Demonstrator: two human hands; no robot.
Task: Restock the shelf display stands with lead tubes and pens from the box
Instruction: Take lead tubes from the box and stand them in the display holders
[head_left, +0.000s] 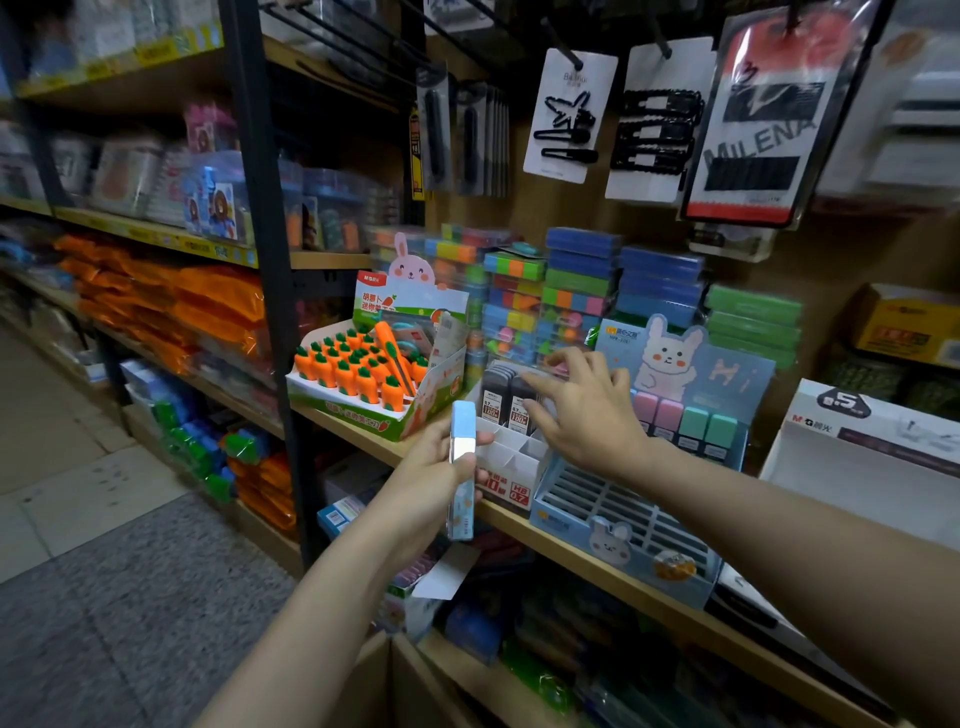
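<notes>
**Risking a spill at the lead stand**

Reaching over the white lead stand (506, 457), the right hand (587, 410) is spreading its fingers loosely above the dark lead tubes (506, 402) standing in the back slots; whether the fingertips are touching a tube or only hovering is unclear, and nothing is visibly being gripped. The left hand (431, 478) is gripping a slim blue box (462, 467) upright, just in front of the stand's empty front slots.

A careless sweep of the right hand is likely to be tipping the upright tubes into each other. The box, being held on end, may be shedding its contents if its lower end is open; that cannot be told. The carrot display (363, 374) is sitting just beside the stand, so a left-hand nudge could be shifting it.
</notes>
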